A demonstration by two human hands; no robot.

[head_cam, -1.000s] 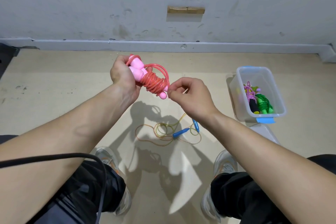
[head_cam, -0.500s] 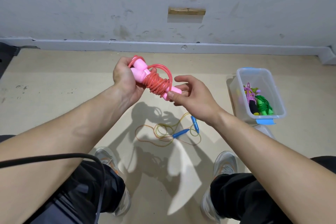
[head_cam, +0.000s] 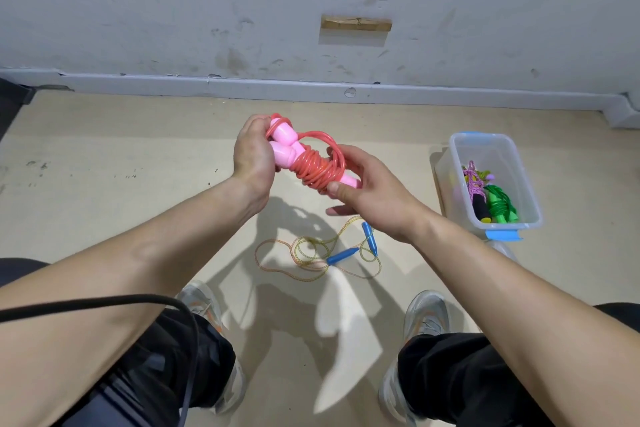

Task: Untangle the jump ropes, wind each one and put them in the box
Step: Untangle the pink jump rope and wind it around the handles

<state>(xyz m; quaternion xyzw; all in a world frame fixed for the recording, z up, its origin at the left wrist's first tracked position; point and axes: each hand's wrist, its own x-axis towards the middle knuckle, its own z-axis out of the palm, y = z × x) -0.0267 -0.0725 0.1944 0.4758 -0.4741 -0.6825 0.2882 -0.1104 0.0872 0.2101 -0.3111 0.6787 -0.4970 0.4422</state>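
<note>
Both grips clamp the wound pink jump rope (head_cam: 313,168), left grip (head_cam: 252,152) at its handle tops, right grip (head_cam: 370,191) at the lower end, left of the clear box (head_cam: 496,138); its free outer loop could unwind if either slackens.

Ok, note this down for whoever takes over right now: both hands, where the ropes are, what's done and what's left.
Left grip: holds the pink rope at its handle heads.
Right grip: holds the other end, thumb on the coil.
Pink: wound round its handles, one loop loose, held above the floor.
Box: open, on the floor to the right, with the green rope and purple rope wound inside.
The blue rope lies loose on the floor between the feet.
Done: two ropes boxed, pink nearly wound.
Left: secure pink and box it; wind and box blue.
</note>
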